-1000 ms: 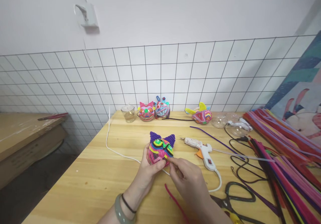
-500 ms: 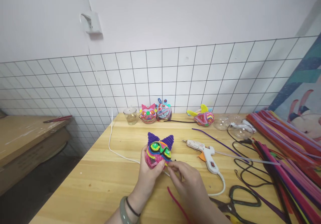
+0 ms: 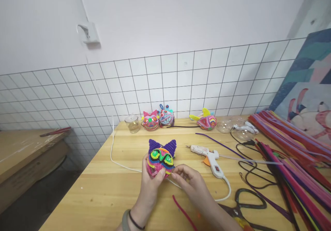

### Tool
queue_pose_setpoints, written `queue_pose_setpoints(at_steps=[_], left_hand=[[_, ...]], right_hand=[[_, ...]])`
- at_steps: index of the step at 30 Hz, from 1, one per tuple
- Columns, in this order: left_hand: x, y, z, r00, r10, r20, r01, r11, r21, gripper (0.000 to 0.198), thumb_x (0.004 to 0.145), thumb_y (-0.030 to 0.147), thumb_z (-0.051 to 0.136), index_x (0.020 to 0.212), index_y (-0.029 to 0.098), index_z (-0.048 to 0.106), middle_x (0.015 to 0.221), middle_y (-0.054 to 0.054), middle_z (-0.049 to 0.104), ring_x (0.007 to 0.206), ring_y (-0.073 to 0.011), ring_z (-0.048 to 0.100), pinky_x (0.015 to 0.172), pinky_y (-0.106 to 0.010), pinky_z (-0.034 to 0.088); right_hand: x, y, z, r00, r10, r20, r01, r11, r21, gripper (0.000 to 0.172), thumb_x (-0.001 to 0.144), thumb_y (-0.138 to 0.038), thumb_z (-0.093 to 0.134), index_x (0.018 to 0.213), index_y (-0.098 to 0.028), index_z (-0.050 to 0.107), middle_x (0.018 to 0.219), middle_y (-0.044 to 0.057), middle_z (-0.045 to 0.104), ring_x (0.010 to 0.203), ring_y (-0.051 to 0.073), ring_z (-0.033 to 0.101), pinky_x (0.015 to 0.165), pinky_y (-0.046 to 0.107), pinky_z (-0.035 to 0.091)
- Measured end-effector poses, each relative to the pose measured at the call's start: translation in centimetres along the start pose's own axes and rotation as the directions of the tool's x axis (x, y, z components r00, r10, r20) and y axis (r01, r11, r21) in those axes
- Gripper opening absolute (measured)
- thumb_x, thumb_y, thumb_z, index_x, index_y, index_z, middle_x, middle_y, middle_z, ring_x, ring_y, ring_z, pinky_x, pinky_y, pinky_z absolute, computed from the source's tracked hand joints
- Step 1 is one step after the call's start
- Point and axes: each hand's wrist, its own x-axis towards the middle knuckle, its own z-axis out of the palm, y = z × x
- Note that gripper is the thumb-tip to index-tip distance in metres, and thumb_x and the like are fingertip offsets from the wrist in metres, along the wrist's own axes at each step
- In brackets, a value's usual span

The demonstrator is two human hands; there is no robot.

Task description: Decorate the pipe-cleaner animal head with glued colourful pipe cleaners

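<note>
My left hand (image 3: 150, 181) is closed around a round cat-face ornament (image 3: 160, 160) covered in coiled pipe cleaners, its thumb on the lower front. The ornament has purple ears, green eyes ringed in yellow and black, and pink below. At its lower right edge, the fingertips of my right hand (image 3: 190, 182) pinch the end of a thin yellow pipe cleaner (image 3: 168, 172). Much of that strand is hidden by my fingers. A loose dark-pink pipe cleaner (image 3: 182, 210) lies on the table below, between my forearms.
A white glue gun (image 3: 210, 160) lies to the right, its cord curving toward me. Dark-handled scissors (image 3: 236, 210) are nearer. Pipe cleaner bundles (image 3: 292, 175) cover the right side. Finished ornaments (image 3: 150, 120), a glass cup (image 3: 132, 124) and clear plastic balls (image 3: 244, 133) stand along the wall.
The ornament has turned slightly in my left hand, showing its face more squarely. My right fingertips stay at its lower right edge. The camera view has shifted a little.
</note>
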Motion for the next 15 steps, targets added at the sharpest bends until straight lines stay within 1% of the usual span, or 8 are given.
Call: queue_pose_setpoints(at_steps=[3,6,8,9,11,15], left_hand=[[0.0,0.0,-0.1,1.000,0.008,-0.029,-0.006,0.999,0.049,0.067,0.064,0.035,0.077,0.120,0.024,0.040,0.110,-0.008,0.060,0.102,-0.0242,0.060,0.089,-0.036,0.048],[-0.3,0.0,0.0,0.994,0.079,-0.082,-0.068,0.990,0.127,0.073,0.059,0.032,0.080,0.120,0.025,0.038,0.113,-0.008,0.059,0.105,-0.0262,0.059,0.091,-0.037,0.047],[-0.7,0.2,0.4,0.983,0.155,-0.102,-0.137,0.976,0.171,0.075,0.057,0.028,0.080,0.119,0.025,0.038,0.111,-0.008,0.059,0.103,-0.0263,0.060,0.091,-0.038,0.047],[-1.0,0.3,0.7,0.980,0.180,-0.083,-0.163,0.969,0.185,0.075,0.057,0.027,0.080,0.119,0.025,0.038,0.110,-0.008,0.059,0.101,-0.0262,0.061,0.091,-0.038,0.047],[-1.6,0.5,1.3,0.963,0.242,-0.115,-0.218,0.958,0.188,0.076,0.057,0.027,0.080,0.119,0.025,0.037,0.109,-0.009,0.059,0.098,-0.0268,0.062,0.090,-0.039,0.047],[-2.3,0.9,2.2,0.939,0.298,-0.169,-0.269,0.947,0.175,0.081,0.052,0.025,0.083,0.119,0.026,0.038,0.109,-0.009,0.058,0.099,-0.0286,0.062,0.092,-0.041,0.045]], right_hand=[[0.0,0.1,-0.1,1.000,-0.007,0.006,0.007,1.000,0.002,0.027,0.082,-0.042,0.060,0.074,-0.017,0.064,0.063,0.000,0.062,0.056,0.013,0.054,0.053,0.023,0.043],[0.0,0.1,-0.3,0.999,-0.025,0.022,0.024,0.999,0.029,0.022,0.080,-0.039,0.063,0.077,-0.017,0.066,0.064,0.000,0.062,0.057,0.014,0.055,0.055,0.024,0.044],[0.0,0.1,-0.3,0.998,-0.041,0.042,0.038,0.995,0.088,0.019,0.079,-0.037,0.066,0.078,-0.018,0.066,0.068,0.000,0.064,0.061,0.014,0.056,0.058,0.024,0.045],[-0.1,0.2,-0.4,0.997,-0.049,0.052,0.042,0.992,0.121,0.018,0.078,-0.036,0.067,0.078,-0.018,0.066,0.070,0.001,0.066,0.063,0.015,0.057,0.059,0.025,0.046],[0.0,0.3,-0.4,0.996,-0.062,0.068,0.049,0.982,0.184,0.020,0.077,-0.038,0.068,0.078,-0.018,0.066,0.073,0.002,0.068,0.066,0.016,0.060,0.062,0.026,0.048],[0.0,0.7,-0.3,0.992,-0.076,0.099,0.045,0.959,0.281,0.022,0.076,-0.041,0.070,0.078,-0.019,0.068,0.077,0.004,0.071,0.072,0.018,0.064,0.067,0.029,0.051]])
